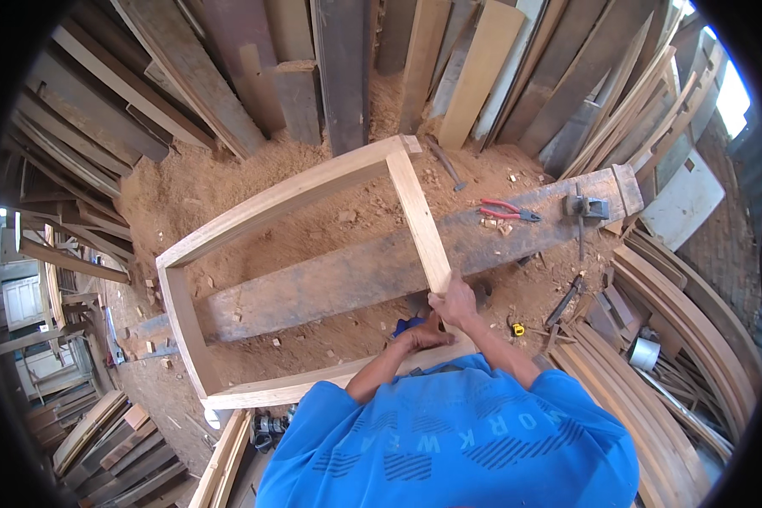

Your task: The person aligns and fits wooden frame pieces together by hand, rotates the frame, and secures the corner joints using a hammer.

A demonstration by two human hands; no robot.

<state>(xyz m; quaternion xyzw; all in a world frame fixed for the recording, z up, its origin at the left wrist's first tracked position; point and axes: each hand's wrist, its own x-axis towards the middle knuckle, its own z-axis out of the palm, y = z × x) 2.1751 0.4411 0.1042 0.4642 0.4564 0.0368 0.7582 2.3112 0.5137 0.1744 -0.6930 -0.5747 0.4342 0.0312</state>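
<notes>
Head: hands at frame edge, apparently

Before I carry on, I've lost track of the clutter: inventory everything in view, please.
Wooden frame: one, pale, centre
Long plank: one, grey-brown, under the frame
Vise: one, grey, plank's right end
Pliers: one pair, red-handled, on the plank
Hammer: one, dark, right of frame's far corner
Tape measure: one, yellow-black, ground at right
Elongated hand tool: one, dark, right of tape measure
Can: one, silvery, lower right
Leaning boards: many, brown and grey, far side
Stacked planks: several, light brown, lower right
Sawdust: spread, tan, ground
Shirt: one, blue, bottom centre
Left hand: one, bare, frame's near right corner
Right hand: one, bare, gripping frame's right side
</notes>
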